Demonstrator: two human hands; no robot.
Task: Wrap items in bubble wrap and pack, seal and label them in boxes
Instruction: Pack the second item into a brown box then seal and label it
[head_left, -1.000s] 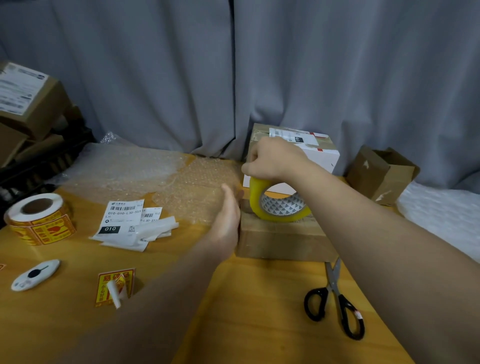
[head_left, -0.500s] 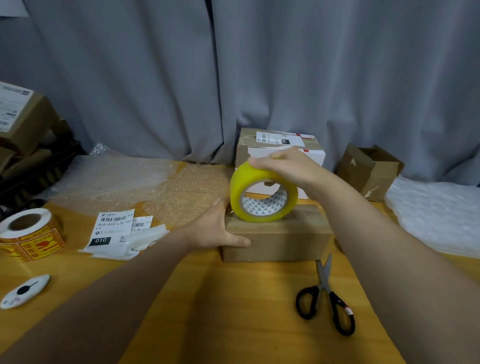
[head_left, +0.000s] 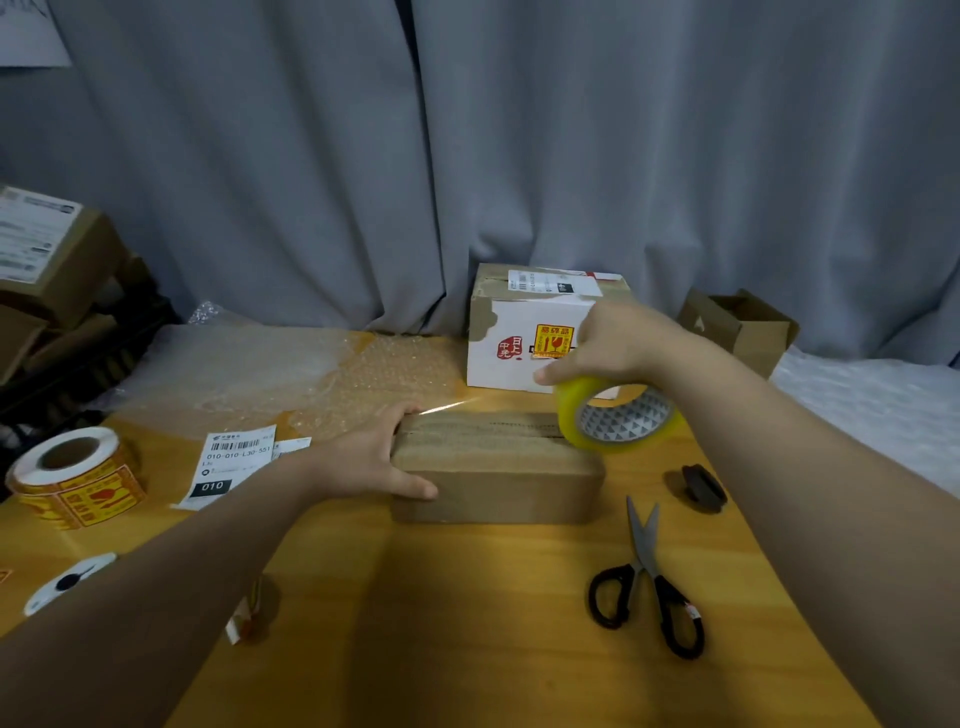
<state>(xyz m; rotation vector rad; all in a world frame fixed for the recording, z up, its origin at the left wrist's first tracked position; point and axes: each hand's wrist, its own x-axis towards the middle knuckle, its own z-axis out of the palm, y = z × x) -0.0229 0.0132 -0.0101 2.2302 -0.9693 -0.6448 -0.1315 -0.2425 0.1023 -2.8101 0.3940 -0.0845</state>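
Observation:
A flat brown cardboard box (head_left: 498, 467) lies mid-table. My left hand (head_left: 374, 457) grips its left end, thumb on the front face and fingers over the top edge. My right hand (head_left: 613, 343) holds a yellow roll of clear tape (head_left: 613, 415) at the box's right end, and a strip of tape runs from the roll along the top seam to the left edge. Shipping labels (head_left: 234, 462) lie to the left, beside a roll of yellow fragile stickers (head_left: 72, 478).
Scissors (head_left: 649, 582) lie open at the front right, a small dark object (head_left: 701, 486) behind them. A white labelled box (head_left: 519, 332) stands behind, an open brown box (head_left: 737, 327) at the right. Bubble wrap (head_left: 291, 374) covers the back left. A white cutter (head_left: 67, 582) lies front left.
My right hand has drawn the tape roll from the box's left part across to its right end, laying tape along the top. My left hand has stayed gripping the left end.

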